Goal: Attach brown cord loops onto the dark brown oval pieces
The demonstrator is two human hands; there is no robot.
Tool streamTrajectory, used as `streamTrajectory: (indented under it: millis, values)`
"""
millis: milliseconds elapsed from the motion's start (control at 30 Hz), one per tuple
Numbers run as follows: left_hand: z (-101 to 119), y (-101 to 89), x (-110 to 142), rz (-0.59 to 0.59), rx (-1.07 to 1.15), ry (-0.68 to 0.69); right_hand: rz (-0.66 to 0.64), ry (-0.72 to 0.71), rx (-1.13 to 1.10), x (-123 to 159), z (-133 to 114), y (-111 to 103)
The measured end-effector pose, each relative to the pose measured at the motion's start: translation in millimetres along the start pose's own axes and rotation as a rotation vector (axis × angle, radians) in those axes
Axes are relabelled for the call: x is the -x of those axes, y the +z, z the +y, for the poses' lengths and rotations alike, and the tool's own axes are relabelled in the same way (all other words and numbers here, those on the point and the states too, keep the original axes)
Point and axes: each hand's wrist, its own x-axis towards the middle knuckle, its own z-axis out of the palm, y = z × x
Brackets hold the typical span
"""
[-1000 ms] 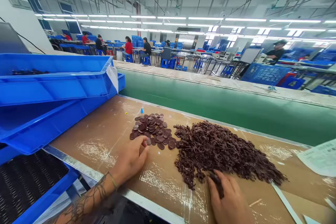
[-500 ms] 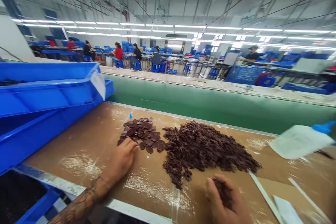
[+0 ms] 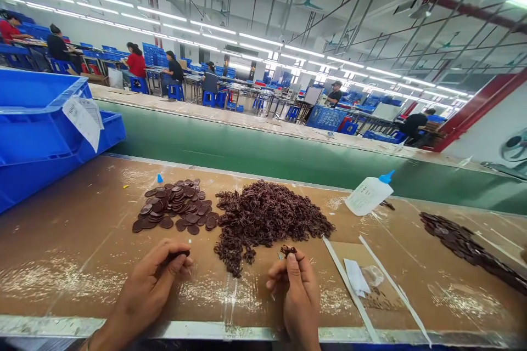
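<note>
My left hand is closed, pinching a dark brown round disc between thumb and fingers. It hovers in front of a heap of similar flat discs. Between the thumb and fingertips of my right hand is a small dark brown curly piece, partly hidden by the thumb. That hand is just in front of a large pile of the same curly pieces. The two hands are apart, both above the brown-covered table.
Blue bins are stacked at left, with a paper label. A white bottle with a blue nozzle stands behind white strips. More dark discs lie at right. A green belt runs behind; people sit farther back.
My left hand has drawn back from the disc heap with a disc in its fingers. My right hand has come up, a curly piece showing at its fingertips. The view has swung right.
</note>
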Motion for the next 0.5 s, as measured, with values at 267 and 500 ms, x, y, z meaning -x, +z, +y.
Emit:
streamTrajectory:
  millis: [267, 500]
  values:
    - [-1.0, 26.0, 20.2, -0.070, 0.195, -0.154, -0.048, 0.081, -0.233, -6.7, -3.5, -12.3]
    - [2.3, 22.7, 34.1, -0.012, 0.162, -0.219, 0.163, 0.016, -0.184, -14.3, -52.2, -86.5]
